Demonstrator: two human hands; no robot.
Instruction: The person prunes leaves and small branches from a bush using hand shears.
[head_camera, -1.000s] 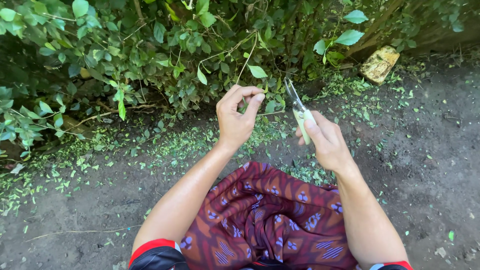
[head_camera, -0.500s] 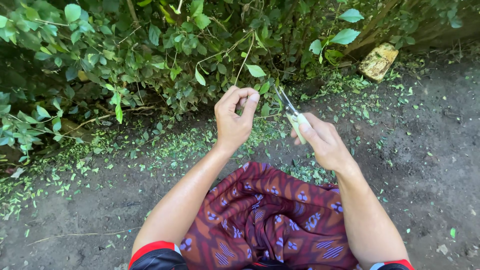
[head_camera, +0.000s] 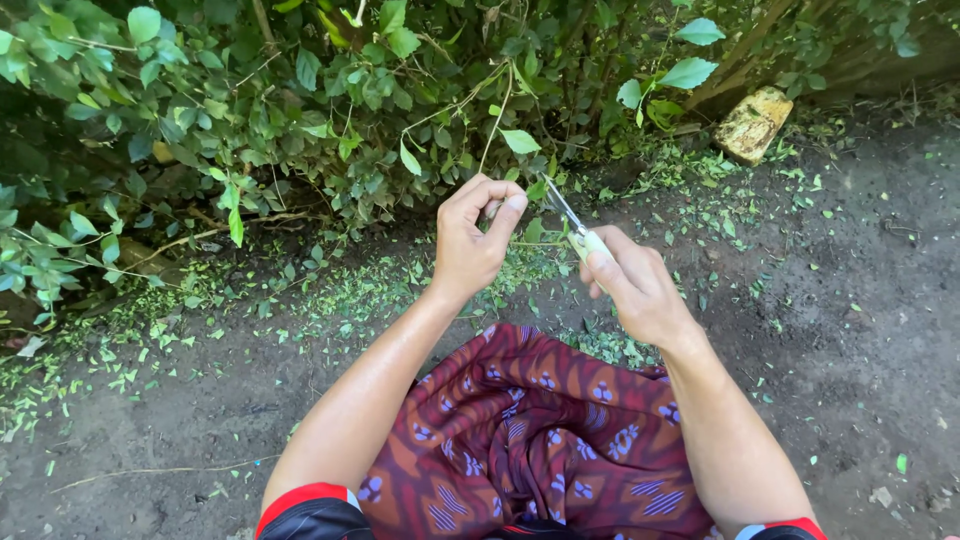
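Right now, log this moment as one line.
left hand: pinching thin stem | right hand: gripping shears, blades at stem | ground: leaf clippings

thin green stem (head_camera: 497, 120) runs up from the pinch at centre frame, slightly tilted, a single broad leaf hanging off it near the top. pale-handled clippers (head_camera: 577, 231) just right of centre, metal blades angled up-left, tips right beside the stem's lower end, handle wrapped in the fist.
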